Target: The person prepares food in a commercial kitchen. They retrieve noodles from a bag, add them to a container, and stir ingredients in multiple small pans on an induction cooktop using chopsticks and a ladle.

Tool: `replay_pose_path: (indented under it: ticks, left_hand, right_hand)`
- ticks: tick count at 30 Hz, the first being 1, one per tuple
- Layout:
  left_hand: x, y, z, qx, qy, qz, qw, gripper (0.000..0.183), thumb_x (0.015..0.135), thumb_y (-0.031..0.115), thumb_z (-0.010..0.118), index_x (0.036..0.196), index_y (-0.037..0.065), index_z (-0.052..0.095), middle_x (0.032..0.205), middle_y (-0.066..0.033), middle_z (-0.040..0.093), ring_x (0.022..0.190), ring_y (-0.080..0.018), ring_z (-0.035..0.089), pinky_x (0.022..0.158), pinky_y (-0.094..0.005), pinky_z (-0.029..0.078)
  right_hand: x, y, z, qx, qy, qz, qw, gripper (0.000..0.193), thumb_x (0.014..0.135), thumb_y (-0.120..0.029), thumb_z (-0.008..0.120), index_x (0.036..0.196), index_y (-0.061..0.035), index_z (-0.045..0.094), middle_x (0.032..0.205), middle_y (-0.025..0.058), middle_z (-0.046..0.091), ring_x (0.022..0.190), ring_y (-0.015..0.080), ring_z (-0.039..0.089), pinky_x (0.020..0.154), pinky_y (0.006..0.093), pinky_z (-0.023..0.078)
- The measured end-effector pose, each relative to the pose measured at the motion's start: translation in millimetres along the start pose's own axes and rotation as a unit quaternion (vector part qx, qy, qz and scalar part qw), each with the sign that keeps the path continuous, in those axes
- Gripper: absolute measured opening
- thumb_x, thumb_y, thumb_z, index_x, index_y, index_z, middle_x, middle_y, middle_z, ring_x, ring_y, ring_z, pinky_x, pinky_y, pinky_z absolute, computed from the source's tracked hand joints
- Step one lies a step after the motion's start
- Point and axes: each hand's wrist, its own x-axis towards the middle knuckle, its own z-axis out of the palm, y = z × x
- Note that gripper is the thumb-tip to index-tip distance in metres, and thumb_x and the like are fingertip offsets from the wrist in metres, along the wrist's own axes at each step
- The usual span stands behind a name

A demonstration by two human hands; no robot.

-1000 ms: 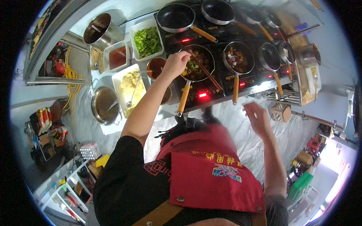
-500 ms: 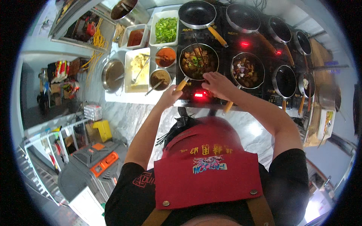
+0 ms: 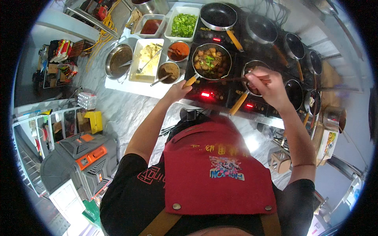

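My left hand (image 3: 178, 92) is closed round the yellow wooden handle of a frying pan (image 3: 212, 63). Browned chunks in sauce, topped with chopped green bits, fill this pan, which sits on a black cooktop. A pair of dark reddish-brown chopsticks (image 3: 228, 79) is gripped in my right hand (image 3: 268, 88), pointing left just past the pan's near right side. That hand is above a second frying pan (image 3: 238, 105), covering much of its bowl; its wooden handle sticks out toward me.
Left of the burners stand a tray of chopped greens (image 3: 184, 25), a tub of red sauce (image 3: 151, 27), a white tray of pale yellow food (image 3: 142, 72), bowls of orange-red (image 3: 179, 51) and brown seasoning (image 3: 168, 70), and a steel pot (image 3: 119, 61). Several more pans (image 3: 219, 16) occupy the back and right burners.
My right hand has lifted away from the first pan and moved right, drawing the chopsticks out of its food. My left hand stays on the handle. The whole view has shifted somewhat.
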Motion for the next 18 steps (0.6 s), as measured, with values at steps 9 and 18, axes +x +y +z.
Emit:
replay_pose_path:
  ticks: [9,18]
  left_hand:
    - [5,-22,9,-0.018,0.025,0.038,0.999,0.05,0.103,0.05,0.069,0.112,0.001,0.063,0.092,-0.0224,0.07,0.085,-0.0371,0.07,0.076,-0.0477,0.052]
    - [6,-24,10,0.004,0.032,0.05,0.998,0.052,0.102,0.052,0.066,0.115,0.002,0.061,0.102,-0.0313,0.074,0.102,-0.053,0.071,0.087,-0.06,0.055]
  right_hand:
    - [9,-22,-3,0.026,0.097,-0.04,0.994,0.024,0.107,-0.019,0.073,0.095,0.0011,0.075,0.077,0.0033,0.072,0.069,0.009,0.069,0.064,0.0261,0.054]
    - [-1,31,90,-0.201,-0.067,-0.224,0.951,0.018,0.101,-0.007,0.073,0.118,-0.0027,0.072,0.108,0.0124,0.07,0.091,0.0299,0.074,0.074,0.0403,0.062]
